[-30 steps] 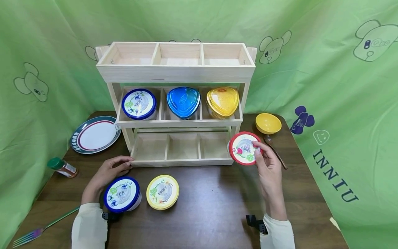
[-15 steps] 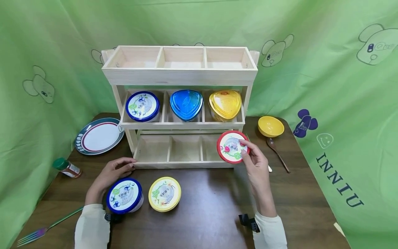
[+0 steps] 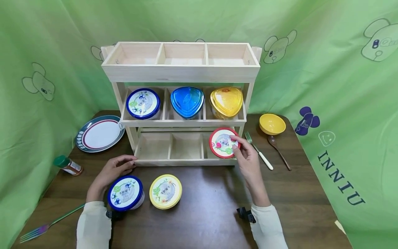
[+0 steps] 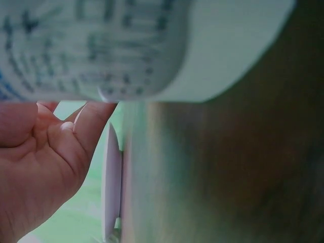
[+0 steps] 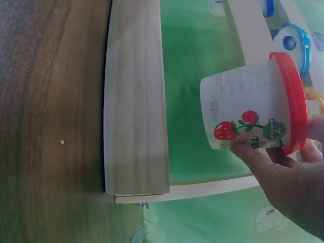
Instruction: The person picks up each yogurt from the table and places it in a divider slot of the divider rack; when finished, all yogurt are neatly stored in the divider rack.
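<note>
It looked like a staged recording corner rather than a lived-in room — a green cloth backdrop (image 3: pixel 326 69) printed with cartoon bears and the letters INNIU hung all round a dark wooden table (image 3: pixel 211 207). On the table stood a plain three-tier wooden rack (image 3: pixel 180 72) with lidded food tubs in its middle row, and around it lay kitchen props — a striped plate (image 3: pixel 99 135), a yellow bowl (image 3: pixel 272 123), forks, a spoon, a spice jar (image 3: pixel 67 165).
</note>
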Tool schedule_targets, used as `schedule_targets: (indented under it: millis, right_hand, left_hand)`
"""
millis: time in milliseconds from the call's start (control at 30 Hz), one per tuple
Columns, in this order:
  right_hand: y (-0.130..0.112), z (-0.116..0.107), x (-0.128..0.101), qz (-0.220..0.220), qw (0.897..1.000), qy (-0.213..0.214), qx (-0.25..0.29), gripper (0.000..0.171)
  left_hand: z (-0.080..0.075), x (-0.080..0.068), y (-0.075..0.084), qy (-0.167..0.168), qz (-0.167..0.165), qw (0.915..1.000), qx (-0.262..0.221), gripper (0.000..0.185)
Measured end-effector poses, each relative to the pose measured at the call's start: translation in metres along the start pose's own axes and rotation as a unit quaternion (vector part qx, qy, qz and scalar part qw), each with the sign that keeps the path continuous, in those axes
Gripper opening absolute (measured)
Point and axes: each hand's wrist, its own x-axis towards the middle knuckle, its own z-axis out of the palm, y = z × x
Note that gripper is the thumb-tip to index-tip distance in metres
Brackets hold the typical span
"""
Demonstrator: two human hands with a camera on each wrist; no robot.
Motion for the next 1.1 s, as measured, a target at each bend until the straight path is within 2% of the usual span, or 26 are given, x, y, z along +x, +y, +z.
schedule_targets:
  millis: [233,500,733,967,1100]
  right_hand:
    - [0.009,0.005,0.005,0.015,1.000,0.007,0.010,0.037]
    - [0.023,0.008,0.011,0.062,0.998,0.011,0.008,0.036]
    - [0.032,0.010,0.012,0.064,0.998,0.011,0.002,0.036]
    - [0.034,0.007,0.012,0.077,0.996,-0.032,-0.026,0.043]
    - [0.027,-0.002,0.006,0.060,0.997,-0.016,-0.053,0.044]
  left_hand:
    - [0.000,-0.001,0.000,0.001,-0.002,1.0000,-0.003,0.038]
    - [-0.002,0.000,0.000,0.008,-0.003,1.0000,-0.001,0.037]
    - [-0.001,-0.001,-0.002,0.000,-0.003,1.0000,0.003,0.038]
    - [-0.001,-0.001,-0.002,0.005,0.000,1.0000,0.001,0.037]
    - [-0.001,0.001,-0.001,0.003,0.004,1.0000,0.003,0.037]
